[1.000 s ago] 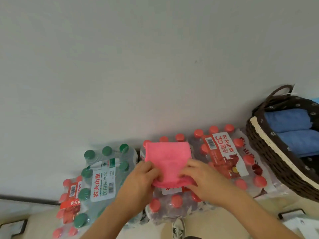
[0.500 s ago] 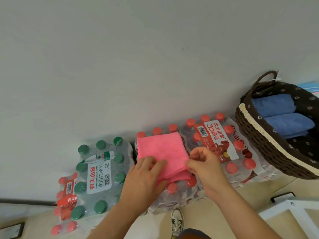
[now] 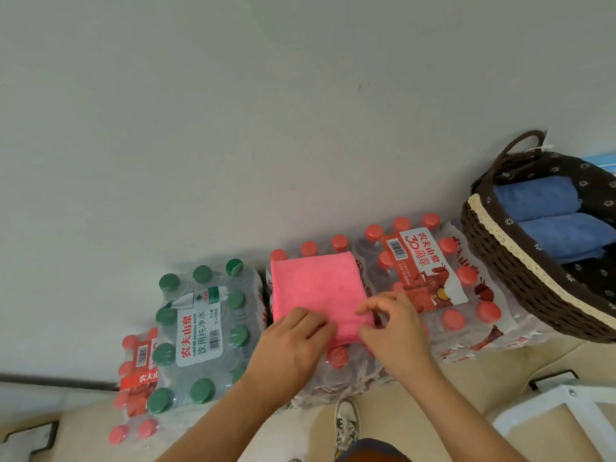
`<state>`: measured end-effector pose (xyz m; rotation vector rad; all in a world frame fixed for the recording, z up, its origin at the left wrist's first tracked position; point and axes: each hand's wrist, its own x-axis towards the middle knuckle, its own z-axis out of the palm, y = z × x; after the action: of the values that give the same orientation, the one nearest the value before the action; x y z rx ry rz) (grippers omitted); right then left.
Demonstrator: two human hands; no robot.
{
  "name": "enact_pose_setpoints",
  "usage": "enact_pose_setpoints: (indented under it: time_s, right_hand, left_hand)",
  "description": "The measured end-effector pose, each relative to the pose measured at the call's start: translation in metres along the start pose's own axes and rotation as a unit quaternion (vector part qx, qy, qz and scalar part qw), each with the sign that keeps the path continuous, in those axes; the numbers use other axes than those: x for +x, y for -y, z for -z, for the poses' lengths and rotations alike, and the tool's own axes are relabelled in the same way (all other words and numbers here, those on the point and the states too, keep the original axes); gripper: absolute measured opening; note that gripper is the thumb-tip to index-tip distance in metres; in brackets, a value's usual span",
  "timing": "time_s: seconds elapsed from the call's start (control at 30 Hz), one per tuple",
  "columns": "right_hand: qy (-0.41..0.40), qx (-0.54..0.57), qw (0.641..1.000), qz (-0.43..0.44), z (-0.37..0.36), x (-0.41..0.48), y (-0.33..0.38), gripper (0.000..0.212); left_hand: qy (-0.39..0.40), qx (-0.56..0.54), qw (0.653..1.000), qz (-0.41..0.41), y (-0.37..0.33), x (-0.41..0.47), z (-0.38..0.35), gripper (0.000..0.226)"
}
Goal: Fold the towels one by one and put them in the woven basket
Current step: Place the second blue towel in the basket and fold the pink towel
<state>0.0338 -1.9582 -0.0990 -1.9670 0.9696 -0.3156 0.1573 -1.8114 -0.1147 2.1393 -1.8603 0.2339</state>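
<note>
Head view: the pink towel [image 3: 316, 288] was seen folded into a small square and laid flat on a pack [image 3: 336, 371] of red-capped bottles. The basket [image 3: 493, 251] stood at about 2 o'clock from it, well apart, with two blue towels [image 3: 536, 198] rolled inside.

The left hand [image 3: 293, 345] was laid on the towel's 7 o'clock corner. Its fingers were fairly straight and pressed on the cloth, and nothing was gripped. The right hand [image 3: 396, 331] was set at the 5 o'clock corner, with fingers loosely bent over the edge. Whether the layers were pinched could not be told.

The towel was judged to be light, soft and limp, with stacked layers that would slide apart or fall open if lifted by one corner. It was best taken along the near edge, with all layers pinched together at 5 and 7 o'clock. The caps beneath made an uneven bed, so the lowest layer might be snagged.
</note>
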Motion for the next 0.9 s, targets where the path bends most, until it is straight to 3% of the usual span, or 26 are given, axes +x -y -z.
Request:
enact_pose_setpoints:
  time_s: [0.17,0.3,0.4,0.5,0.63,0.77,0.9]
  right_hand:
    - [-0.021,-0.112,0.989,0.089,-0.007,-0.004,-0.012,0.022]
    - [-0.036,-0.254,0.934,0.247,-0.006,-0.006,-0.006,0.03]
    - [0.023,-0.326,0.889,0.32,-0.005,-0.01,-0.004,0.035]
    - [0.073,-0.346,0.875,0.331,-0.003,-0.009,-0.008,0.035]
    - [0.082,-0.381,0.86,0.328,-0.003,0.0,-0.001,0.045]
    - [0.078,-0.412,0.83,0.369,-0.003,0.008,0.001,0.032]
    - [0.107,-0.428,0.811,0.385,0.001,0.009,-0.001,0.041]
  left_hand:
    - [0.04,-0.031,0.999,0.012,-0.004,-0.003,0.001,0.021]
    - [0.055,-0.016,0.998,0.025,-0.005,-0.006,0.004,0.027]
    - [0.063,0.008,0.998,0.013,-0.008,-0.003,0.009,0.032]
    - [0.081,0.004,0.996,0.033,-0.003,0.005,0.012,0.035]
    - [0.121,-0.031,0.99,0.068,0.01,0.015,0.011,0.034]
    - [0.138,-0.043,0.988,0.05,0.012,0.01,0.018,0.033]
    - [0.16,-0.016,0.986,0.048,0.007,0.006,0.022,0.045]
